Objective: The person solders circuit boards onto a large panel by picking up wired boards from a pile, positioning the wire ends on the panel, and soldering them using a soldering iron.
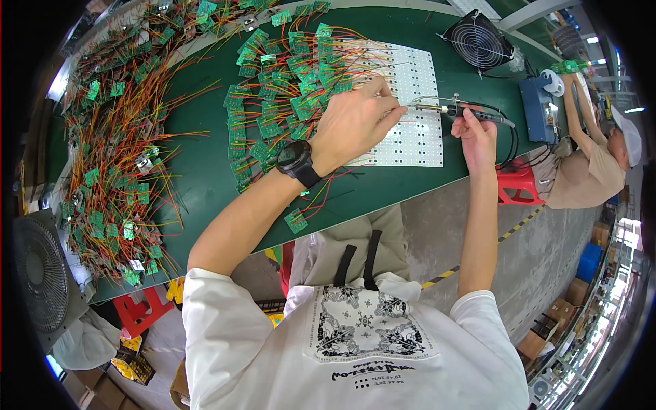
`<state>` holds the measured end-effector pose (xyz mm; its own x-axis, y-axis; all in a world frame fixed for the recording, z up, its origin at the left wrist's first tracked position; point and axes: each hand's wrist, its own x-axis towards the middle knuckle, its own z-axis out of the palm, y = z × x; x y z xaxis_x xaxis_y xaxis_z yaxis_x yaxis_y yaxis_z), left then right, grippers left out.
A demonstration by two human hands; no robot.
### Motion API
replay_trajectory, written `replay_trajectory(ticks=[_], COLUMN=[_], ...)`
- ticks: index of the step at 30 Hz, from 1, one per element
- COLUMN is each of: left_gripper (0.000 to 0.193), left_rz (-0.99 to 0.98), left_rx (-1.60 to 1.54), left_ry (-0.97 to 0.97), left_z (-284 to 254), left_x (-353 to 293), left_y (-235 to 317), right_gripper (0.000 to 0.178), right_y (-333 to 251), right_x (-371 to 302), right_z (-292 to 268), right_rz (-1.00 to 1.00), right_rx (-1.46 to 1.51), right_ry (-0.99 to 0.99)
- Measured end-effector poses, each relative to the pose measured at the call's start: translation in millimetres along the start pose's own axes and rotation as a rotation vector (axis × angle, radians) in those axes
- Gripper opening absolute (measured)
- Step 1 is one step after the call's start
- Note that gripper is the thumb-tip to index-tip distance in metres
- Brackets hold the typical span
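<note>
My right hand (475, 137) grips a soldering iron (471, 113) with a wire feed tube, its tip pointing left over a white LED panel (422, 137) dotted with small round spots. Close to that tip, my left hand (359, 123) is closed in a pinch above the panel; what its fingers hold is hidden. A black watch (298, 162) sits on my left wrist. Beside and beyond this hand lie rows of small green circuit boards (266, 126), their red and yellow wires (352, 51) running onto the panel's left part.
A large heap of wired circuit boards (113, 164) covers the left of the green table (198, 150). A black fan (478, 42) stands at the far right, near a blue box-shaped unit (538, 109). Another person (588, 164) sits at the right, and a red stool (517, 186) stands nearby.
</note>
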<state>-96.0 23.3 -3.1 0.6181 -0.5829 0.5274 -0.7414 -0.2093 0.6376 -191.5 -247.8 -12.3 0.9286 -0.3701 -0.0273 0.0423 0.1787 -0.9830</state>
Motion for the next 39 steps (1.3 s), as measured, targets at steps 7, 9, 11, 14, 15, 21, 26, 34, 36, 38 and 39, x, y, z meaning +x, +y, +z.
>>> replay_trajectory(ticks=[7,9,11,14,15,21,26,34,36,38,39], left_gripper=[0.024,0.023,0.022,0.019,0.018,0.015,0.014,0.014,0.014,0.014,0.014], left_rz=[-0.06,-0.059,-0.016,0.035,0.042,0.027,-0.005,-0.009,-0.003,-0.006,-0.009], left_rx=[-0.024,-0.021,-0.018,-0.012,-0.008,0.047,0.058,0.063,0.062,0.062,0.063], left_ry=[-0.301,-0.301,-0.247,-0.199,-0.204,-0.175,-0.171,-0.158,-0.152,-0.154,-0.156], left_z=[-8,-8,-6,-8,-9,-8,-5,-4,-4,-3,-3], left_x=[5,4,3,3,4,3,2,2,1,1,2], left_y=[4,3,-2,-5,-4,-4,-7,-8,-9,-8,-7], right_gripper=[0.02,0.02,0.019,0.02,0.02,0.022,0.024,0.025,0.024,0.025,0.025], right_y=[7,7,7,8,8,9,7,5,5,7,7], right_x=[-5,-5,-5,-5,-5,-7,-8,-8,-9,-9,-9], right_z=[3,3,4,2,0,1,2,5,5,3,2], right_rz=[-0.103,-0.111,-0.108,-0.105,-0.105,-0.12,-0.116,-0.136,-0.136,-0.139,-0.141], right_rx=[-0.01,-0.042,-0.035,-0.037,-0.046,-0.115,-0.138,-0.139,-0.152,-0.167,-0.181], right_ry=[0.033,0.029,0.025,0.016,0.009,-0.052,-0.065,-0.088,-0.095,-0.098,-0.1])
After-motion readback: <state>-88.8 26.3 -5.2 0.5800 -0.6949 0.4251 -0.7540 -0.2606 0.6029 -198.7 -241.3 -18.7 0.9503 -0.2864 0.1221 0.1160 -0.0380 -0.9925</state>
